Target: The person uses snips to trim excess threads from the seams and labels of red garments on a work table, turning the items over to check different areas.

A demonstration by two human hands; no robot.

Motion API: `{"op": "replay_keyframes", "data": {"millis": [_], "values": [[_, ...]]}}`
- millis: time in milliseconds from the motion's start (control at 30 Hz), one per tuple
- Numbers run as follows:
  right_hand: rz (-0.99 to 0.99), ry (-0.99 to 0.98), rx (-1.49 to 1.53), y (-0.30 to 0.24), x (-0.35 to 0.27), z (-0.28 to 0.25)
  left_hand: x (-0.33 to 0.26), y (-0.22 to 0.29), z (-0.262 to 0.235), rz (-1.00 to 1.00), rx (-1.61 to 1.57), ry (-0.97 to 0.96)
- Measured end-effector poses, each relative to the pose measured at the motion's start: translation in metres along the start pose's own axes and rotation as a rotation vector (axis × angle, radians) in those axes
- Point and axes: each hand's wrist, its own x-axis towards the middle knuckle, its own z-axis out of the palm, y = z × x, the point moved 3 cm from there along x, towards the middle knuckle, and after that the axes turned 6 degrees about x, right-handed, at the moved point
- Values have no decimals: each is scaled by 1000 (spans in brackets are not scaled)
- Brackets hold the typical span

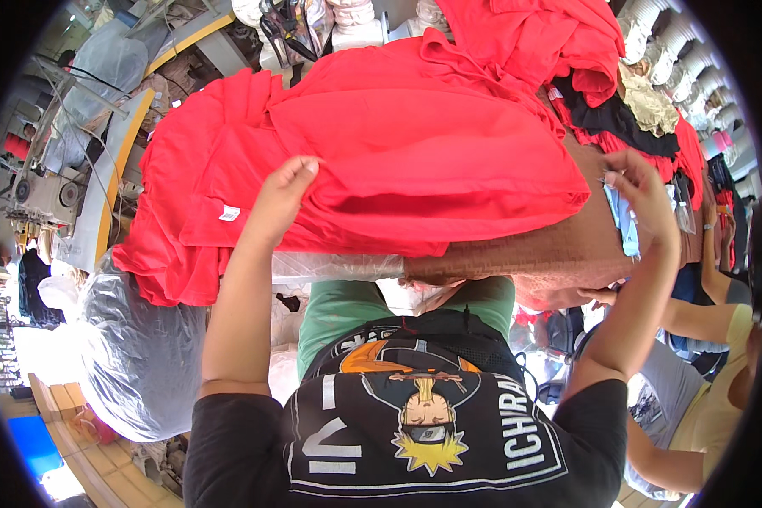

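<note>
A large red garment (432, 135) lies spread across the work table, with more red cloth bunched under and beside it. My left hand (288, 190) pinches its near edge at the left, thumb against the fingers. My right hand (643, 190) is raised off the garment's right end, its fingers curled in. Something small shows at those fingertips, but I cannot make it out. Just below them is a light blue strip (625, 222) on the brown tabletop; whether the hand touches it is unclear. A small white tag (229, 213) lies on the red cloth at the left.
Brown patterned covering (516, 254) shows along the table's near right edge. White thread cones (643, 21) line the far side. At left stand a sewing machine (55, 196) and a plastic-wrapped bundle (140, 356). A co-worker's arm (694, 320) reaches in from the right.
</note>
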Motion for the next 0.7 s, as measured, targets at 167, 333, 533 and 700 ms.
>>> {"op": "replay_keyframes", "data": {"millis": [167,333,533,700], "values": [[-183,-155,174,-12,2,106,-18,-19,17,280,484,265],[-637,-193,-72,-86,-21,210,-36,-3,60,574,1038,215],[-689,141,-224,-88,-19,241,-38,33,65,535,543,190],[-382,-112,406,-85,-12,188,-33,35,45,546,738,192]]}}
